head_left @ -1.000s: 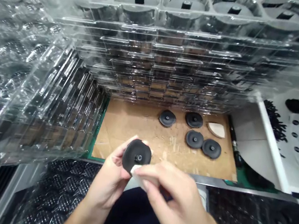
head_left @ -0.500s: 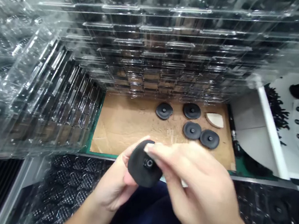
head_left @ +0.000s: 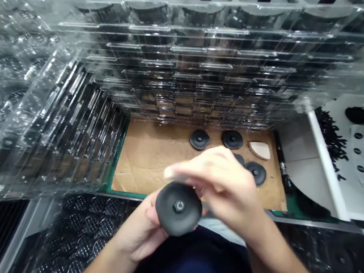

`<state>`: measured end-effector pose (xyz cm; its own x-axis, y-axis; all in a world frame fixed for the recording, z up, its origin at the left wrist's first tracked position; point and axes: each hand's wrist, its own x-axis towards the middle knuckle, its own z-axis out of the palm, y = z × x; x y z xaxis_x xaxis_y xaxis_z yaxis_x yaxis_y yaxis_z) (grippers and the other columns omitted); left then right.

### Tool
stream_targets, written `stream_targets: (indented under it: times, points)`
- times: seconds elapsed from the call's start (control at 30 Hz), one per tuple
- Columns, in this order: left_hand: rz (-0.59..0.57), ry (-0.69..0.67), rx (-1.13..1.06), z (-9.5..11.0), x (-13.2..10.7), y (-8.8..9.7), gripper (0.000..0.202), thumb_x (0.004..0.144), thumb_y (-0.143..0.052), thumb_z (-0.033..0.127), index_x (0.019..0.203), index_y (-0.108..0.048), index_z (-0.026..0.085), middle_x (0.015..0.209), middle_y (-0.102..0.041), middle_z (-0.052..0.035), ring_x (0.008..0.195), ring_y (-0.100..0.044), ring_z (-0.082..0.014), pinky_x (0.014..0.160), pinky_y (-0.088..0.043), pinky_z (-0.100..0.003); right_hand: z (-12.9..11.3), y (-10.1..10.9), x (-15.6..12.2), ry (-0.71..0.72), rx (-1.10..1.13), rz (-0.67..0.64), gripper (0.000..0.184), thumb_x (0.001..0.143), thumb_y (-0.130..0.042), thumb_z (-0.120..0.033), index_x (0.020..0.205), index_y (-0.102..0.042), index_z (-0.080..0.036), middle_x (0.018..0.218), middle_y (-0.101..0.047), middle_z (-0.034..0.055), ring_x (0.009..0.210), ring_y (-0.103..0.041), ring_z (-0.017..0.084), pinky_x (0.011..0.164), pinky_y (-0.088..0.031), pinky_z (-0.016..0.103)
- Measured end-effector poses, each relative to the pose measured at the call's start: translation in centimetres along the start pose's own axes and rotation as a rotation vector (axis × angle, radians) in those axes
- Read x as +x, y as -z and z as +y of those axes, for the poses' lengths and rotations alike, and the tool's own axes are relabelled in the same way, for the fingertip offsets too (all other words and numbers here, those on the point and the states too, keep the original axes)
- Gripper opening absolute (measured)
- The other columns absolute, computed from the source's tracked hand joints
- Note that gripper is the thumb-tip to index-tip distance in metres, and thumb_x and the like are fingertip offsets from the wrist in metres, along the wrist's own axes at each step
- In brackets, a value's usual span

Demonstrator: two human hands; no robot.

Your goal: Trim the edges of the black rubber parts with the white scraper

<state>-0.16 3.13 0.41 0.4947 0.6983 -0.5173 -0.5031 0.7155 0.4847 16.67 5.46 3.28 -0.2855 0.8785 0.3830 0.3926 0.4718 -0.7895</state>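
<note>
My left hand is by the near edge of the flat brown cardboard sheet. Its fingers are wrapped around the rim of a smooth, round black disc with a small knob in the middle. The disc is up off the cardboard sheet, by its near edge, and the knob side faces up at me.

My right hand is above the near part of the cardboard sheet, bent over the far rim of the disc. That hand is blurry. One fingertip looks pale, and I cannot tell if those fingers are grasping anything or just touching the rim.

More round black discs with knobs lie on the cardboard sheet, from its far middle over to its right side. My right hand hides most of one. A cream-coloured wedge with a curved side lies near the sheet's far right corner.

A tall stack of clear plastic trays stands at the sheet's far edge, and another clear plastic stack stands along its left edge. Past the right edge is a white wall.
</note>
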Motion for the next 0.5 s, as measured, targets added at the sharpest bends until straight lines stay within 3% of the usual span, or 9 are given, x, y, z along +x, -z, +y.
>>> stream_targets:
  times: [0.1,0.17,0.23,0.33,0.4,0.5]
  points:
    - [-0.040,0.006,-0.094,0.1,-0.1,0.2,0.057,0.059,-0.080,0.041,0.111,-0.066,0.023,0.116,-0.067,-0.0080,0.094,-0.069,-0.0252,0.075,-0.058,-0.028,3.7,-0.6,-1.4,-0.425,0.054,0.084,0.026,0.089,-0.054,-0.023,0.114,-0.062,-0.023,0.099,-0.069,0.0018,0.079,-0.063,0.014,0.070,-0.050,0.027]
    - [-0.002,-0.017,-0.121,0.1,0.0,0.6,0.059,0.060,-0.079,0.041,0.114,-0.065,0.023,0.117,-0.067,-0.0088,0.096,-0.068,-0.0247,0.080,-0.056,-0.029,6.1,-1.8,-3.1,-0.553,0.045,0.053,0.031,0.087,-0.055,-0.027,0.117,-0.059,-0.020,0.094,-0.067,0.0040,0.069,-0.061,0.013,0.061,-0.051,0.026]
    - [0.047,-0.038,-0.131,0.2,0.2,1.1,0.064,0.061,-0.078,0.041,0.119,-0.062,0.023,0.115,-0.067,-0.0100,0.099,-0.067,-0.0246,0.085,-0.055,-0.031,7.7,-3.3,-5.0,-0.587,-0.007,0.012,0.025,0.086,-0.054,-0.028,0.104,-0.065,-0.017,0.088,-0.065,0.0055,0.067,-0.061,0.014,0.060,-0.052,0.027]
    - [0.115,-0.077,-0.116,0.2,0.4,1.7,0.063,0.065,-0.077,0.038,0.123,-0.059,0.022,0.119,-0.065,-0.0106,0.105,-0.064,-0.0248,0.088,-0.053,-0.032,8.2,-5.4,-7.5,-0.607,-0.094,-0.012,0.022,0.086,-0.052,-0.027,0.090,-0.070,-0.015,0.091,-0.061,0.0086,0.080,-0.063,0.019,0.070,-0.053,0.034]
    - [0.149,-0.098,-0.099,0.2,0.5,2.0,0.060,0.069,-0.075,0.037,0.124,-0.058,0.021,0.121,-0.064,-0.0110,0.109,-0.062,-0.0255,0.090,-0.053,-0.032,7.7,-6.3,-8.5,-0.614,-0.146,-0.027,0.024,0.084,-0.056,-0.030,0.098,-0.069,-0.016,0.102,-0.058,0.0112,0.088,-0.063,0.022,0.074,-0.054,0.037]
    - [0.190,-0.116,-0.100,0.2,0.8,2.2,0.058,0.073,-0.072,0.036,0.127,-0.055,0.020,0.124,-0.063,-0.0114,0.112,-0.060,-0.0248,0.091,-0.051,-0.032,6.9,-6.9,-9.3,-0.611,-0.214,-0.038,0.034,0.080,-0.061,-0.030,0.111,-0.065,-0.015,0.109,-0.054,0.0139,0.081,-0.064,0.023,0.069,-0.056,0.039]
